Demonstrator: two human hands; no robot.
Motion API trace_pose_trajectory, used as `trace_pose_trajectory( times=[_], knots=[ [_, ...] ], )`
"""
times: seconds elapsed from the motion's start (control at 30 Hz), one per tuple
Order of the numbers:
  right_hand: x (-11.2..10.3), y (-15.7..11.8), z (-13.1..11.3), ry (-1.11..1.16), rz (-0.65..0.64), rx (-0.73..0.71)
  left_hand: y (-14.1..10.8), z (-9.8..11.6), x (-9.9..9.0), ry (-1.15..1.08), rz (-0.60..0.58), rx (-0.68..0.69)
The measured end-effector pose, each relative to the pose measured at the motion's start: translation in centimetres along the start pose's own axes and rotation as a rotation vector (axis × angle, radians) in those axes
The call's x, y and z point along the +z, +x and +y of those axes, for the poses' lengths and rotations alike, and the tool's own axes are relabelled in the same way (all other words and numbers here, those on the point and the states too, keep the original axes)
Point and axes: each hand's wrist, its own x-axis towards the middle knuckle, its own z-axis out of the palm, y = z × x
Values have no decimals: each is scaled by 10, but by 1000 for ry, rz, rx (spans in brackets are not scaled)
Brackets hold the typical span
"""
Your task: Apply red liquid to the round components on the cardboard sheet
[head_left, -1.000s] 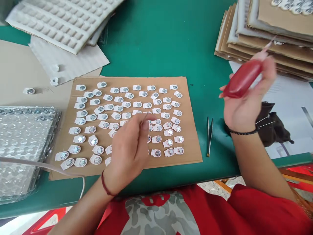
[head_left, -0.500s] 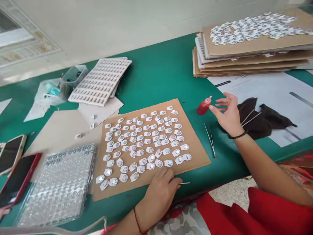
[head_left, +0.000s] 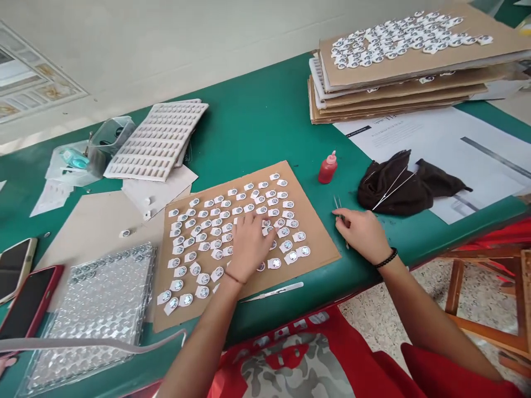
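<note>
The left hand [head_left: 249, 246] lies palm down with fingers spread across the small white tabs [head_left: 215, 232] on the cardboard sheet [head_left: 315, 243], hiding several, while the right hand [head_left: 363, 235] curls loosely over the tweezers [head_left: 338, 205] just beside the sheet, grip unclear.

A green-topped table [head_left: 265, 121] filled most of the view, running from the near edge to a pale, plain wall [head_left: 186, 50] at the far side — evenly lit, without hard shadows. At far left a patterned panel [head_left: 29, 83] showed (what it was could not be told). At near right lay speckled floor [head_left: 418, 293] and a wooden frame [head_left: 477, 326].
</note>
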Motion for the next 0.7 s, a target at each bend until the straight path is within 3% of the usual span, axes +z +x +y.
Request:
trace_pose_trajectory(
  times=[0.13, 0.23, 0.4, 0.53, 0.63, 0.7],
  knots=[
    [-22, -8, 3, 244, -2, 57, 16, 2, 9, 29, -36, -2],
    [-26, -16, 7, 393, 7, 87, 18, 7, 11, 38, -34, -2],
    [-8, -21, 14, 423, 347, 194, 24, 9, 15, -1, -59, 16],
    [-5, -15, 13, 421, 555, 161, 29, 9, 13, -96, -52, 10],
    [-10, -11, 0, 478, 632, 100, 25, 13, -1, -219, -22, 10],
    [-14, -13, -16, 538, 587, 75, 15, 19, -13, -333, -22, 19]
  ],
)
